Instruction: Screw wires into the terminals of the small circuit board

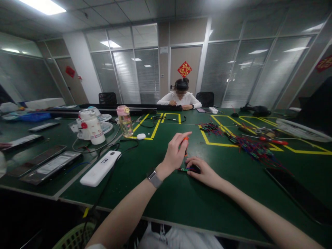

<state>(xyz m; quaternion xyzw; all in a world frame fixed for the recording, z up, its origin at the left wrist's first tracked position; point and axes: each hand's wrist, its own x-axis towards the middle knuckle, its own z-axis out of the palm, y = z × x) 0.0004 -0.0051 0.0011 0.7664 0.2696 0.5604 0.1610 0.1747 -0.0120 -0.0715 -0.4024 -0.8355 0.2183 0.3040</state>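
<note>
Orange-handled screwdriver [185, 145], upright, pinched in left hand [175, 154]; right hand [203, 172] pressed flat on small board [184, 169], green table [160, 193].

Left hand [174, 154]: bare, no ring or glove, fingers slim.
Left wrist: a watch [154, 178] with a grey band and a dark square face, sitting at about seven o'clock from the hand.
Left forearm: bare, no sleeve.
Right hand [203, 172]: bare, nothing worn.
Right forearm: bare, no sleeve, no band.
Torso: pale, whitish cloth at six o'clock.
</note>
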